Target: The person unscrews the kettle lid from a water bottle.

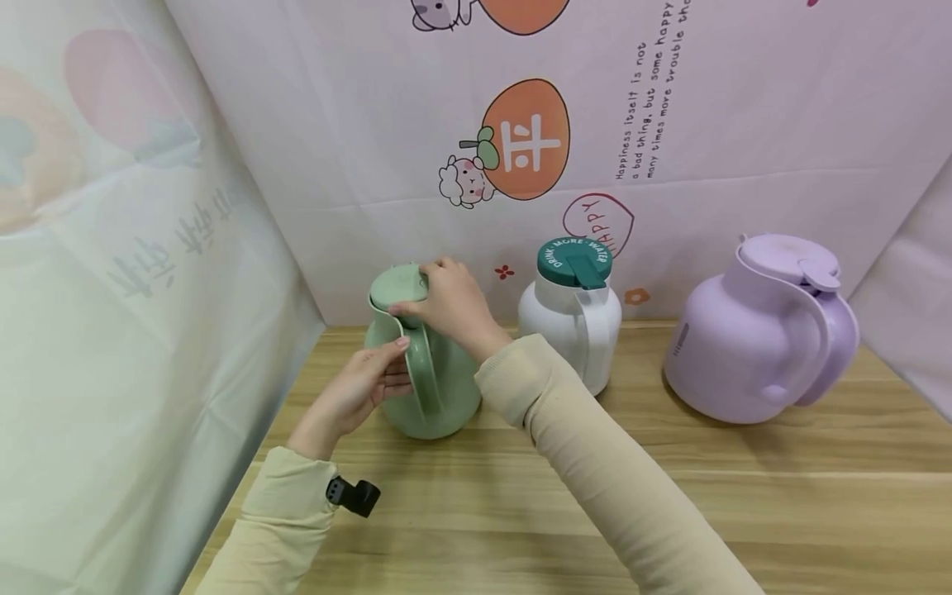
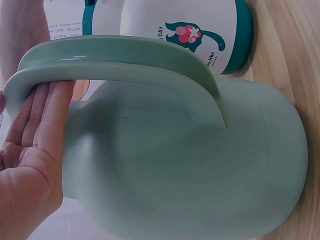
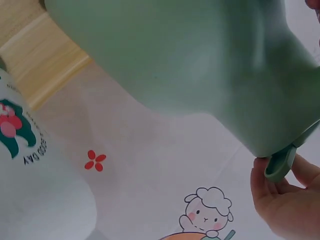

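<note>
A green thermal jug (image 1: 457, 392) stands upright on the wooden table, its handle (image 1: 422, 372) facing me. My left hand (image 1: 353, 392) holds the upper part of this handle, thumb on the outside and fingers passing under it, as the left wrist view shows. Over the top, my right hand (image 1: 455, 304) grips the edge of the round green lid (image 1: 392, 286). In the right wrist view, thumb and fingers lie on either side of a green lid tab (image 3: 281, 164). The lid sits on the jug's mouth; whether it is loose I cannot tell.
Right of the green jug stands a white jug (image 1: 537, 312) with a dark green lid (image 1: 573, 258), partly behind my right forearm. Farther right is a lilac jug (image 1: 732, 351). A printed cloth (image 1: 357, 149) hangs behind the wooden table (image 1: 461, 512) and along its left side.
</note>
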